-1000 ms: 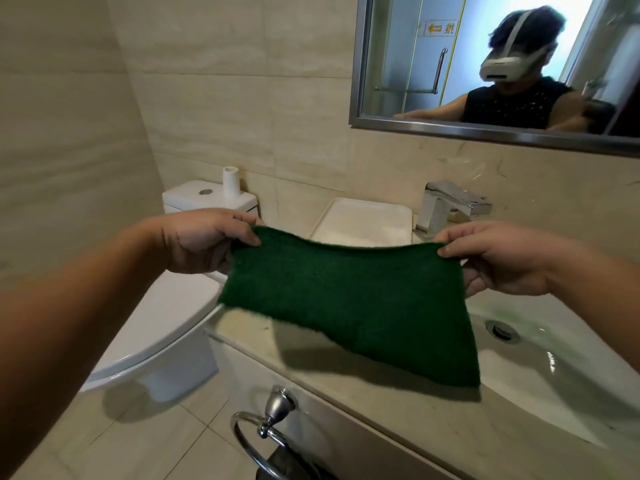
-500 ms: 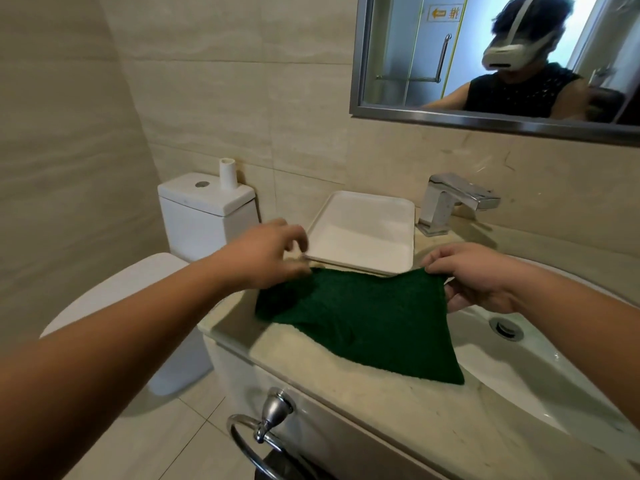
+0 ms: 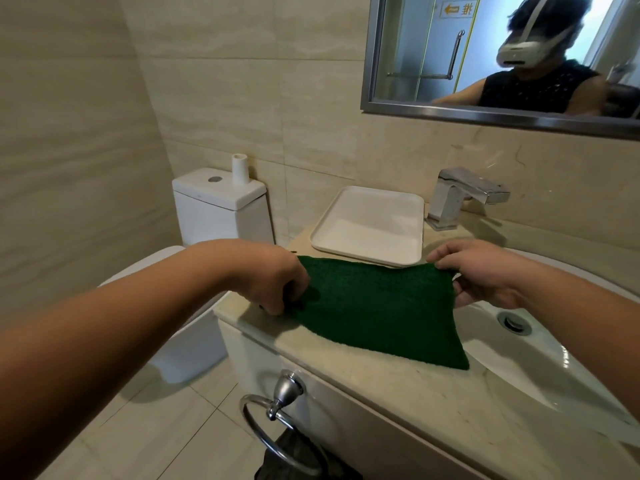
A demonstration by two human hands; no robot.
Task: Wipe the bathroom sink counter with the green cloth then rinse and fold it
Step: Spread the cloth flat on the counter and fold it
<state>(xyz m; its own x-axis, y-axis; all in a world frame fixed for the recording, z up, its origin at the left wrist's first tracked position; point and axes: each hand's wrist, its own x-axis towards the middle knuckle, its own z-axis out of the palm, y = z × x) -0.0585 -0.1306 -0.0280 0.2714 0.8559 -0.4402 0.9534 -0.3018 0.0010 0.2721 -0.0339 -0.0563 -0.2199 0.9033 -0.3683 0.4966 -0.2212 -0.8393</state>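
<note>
While both hands have a hold of it, the green cloth (image 3: 374, 313) is stretched out between them, lying mostly flat on the beige stone counter (image 3: 398, 386). The left hand (image 3: 277, 282) has its fingers curled down and is pinching the cloth's left edge, knuckles up. The right hand (image 3: 478, 278) is pinching the far right corner between thumb and fingertips, with the other fingers loosely bent underneath.

The far edge of the cloth looks a bit lifted between the two hands. From this angle it covers the near rim of the white tray (image 3: 374, 226) that sits just beyond the hands, and I honestly can't tell if it's touching the tray or not. The near right corner of the cloth ends right at the lip of the sink basin (image 3: 540, 362), below the right hand.

Other stuff around: the drain (image 3: 514, 322) is just under the right wrist, and the chrome faucet (image 3: 460, 195) stands beyond the right hand, beside the tray. Past the left hand there's the toilet tank (image 3: 218, 206) with a little white tube (image 3: 239, 168) standing upright on its lid. Below the left forearm, on the front of the vanity, hangs a chrome towel ring (image 3: 277, 420). Up above the right hand a mirror (image 3: 398, 64) shows the person wearing a headset.
</note>
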